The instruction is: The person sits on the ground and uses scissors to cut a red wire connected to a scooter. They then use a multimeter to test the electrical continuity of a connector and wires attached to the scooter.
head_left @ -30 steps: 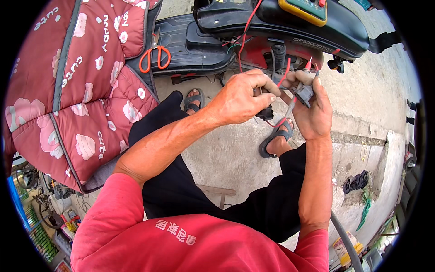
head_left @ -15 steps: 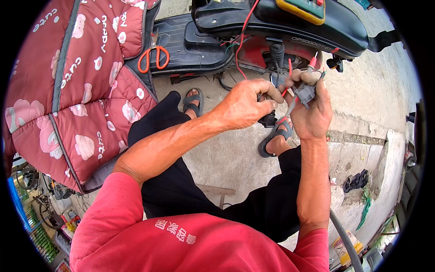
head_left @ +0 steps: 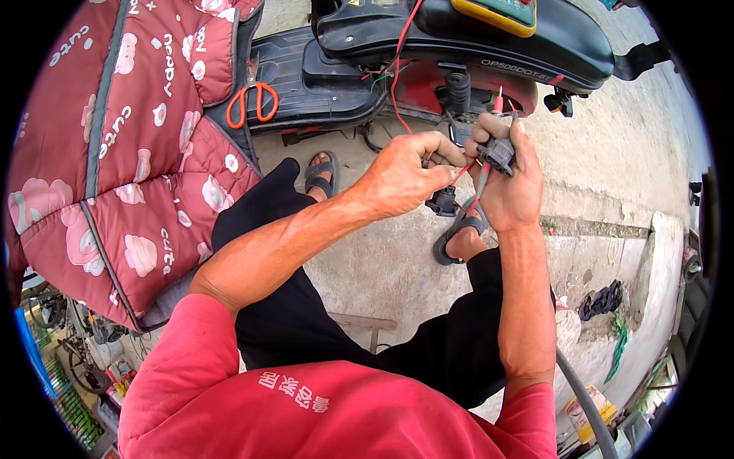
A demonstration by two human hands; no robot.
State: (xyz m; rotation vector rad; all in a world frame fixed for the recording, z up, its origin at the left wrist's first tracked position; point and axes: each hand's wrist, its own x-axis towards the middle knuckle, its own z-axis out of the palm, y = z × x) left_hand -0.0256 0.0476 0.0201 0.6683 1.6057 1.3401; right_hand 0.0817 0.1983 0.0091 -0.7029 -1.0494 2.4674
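Note:
My left hand (head_left: 409,174) is closed in a pinch, its fingertips at a thin red wire (head_left: 461,175). Part of something dark shows inside its curled fingers. Just below hangs a small black plug (head_left: 443,202). Against the palm and fingers of my right hand (head_left: 514,187) rests a dark grey connector (head_left: 498,154). A red test probe (head_left: 498,101), tip up, sticks out between the same fingers, beside bare wire ends. A grey and red lead runs down from that hand. Both hands are close together, in front of the black electric scooter (head_left: 466,46).
A green and yellow meter (head_left: 501,14) lies on the scooter's seat. Orange-handled scissors (head_left: 252,104) rest on its footboard (head_left: 283,76). At left hangs a padded maroon cover (head_left: 115,168). My sandalled feet stand on concrete; a low wall (head_left: 657,275) runs along the right.
The connector in my right hand has turned, and that hand has shifted slightly left with the probe. The black plug under my left hand shows more fully.

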